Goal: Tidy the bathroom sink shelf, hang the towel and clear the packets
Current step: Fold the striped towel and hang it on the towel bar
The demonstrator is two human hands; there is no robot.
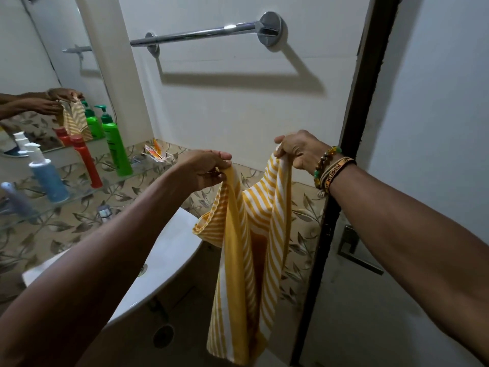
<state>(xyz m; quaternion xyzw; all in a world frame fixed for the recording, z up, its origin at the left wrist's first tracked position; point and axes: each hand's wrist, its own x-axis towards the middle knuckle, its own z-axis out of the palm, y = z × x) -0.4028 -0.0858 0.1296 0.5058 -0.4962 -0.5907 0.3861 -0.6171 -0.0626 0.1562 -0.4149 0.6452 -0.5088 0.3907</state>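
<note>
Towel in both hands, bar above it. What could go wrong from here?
1. The towel hangs bunched and folded between the left hand and right hand. Thrown over the towel bar like this, it may sit unevenly and slide off.
2. The left forearm passes close to the glass shelf. A wide upward swing could tip the upright green bottle or red bottle.

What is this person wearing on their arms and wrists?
Both forearms are bare, with no sleeves in view. The right wrist carries a string of brown, green and yellow round beads and an orange woven band with dark lettering. The left wrist shows nothing worn.
</note>
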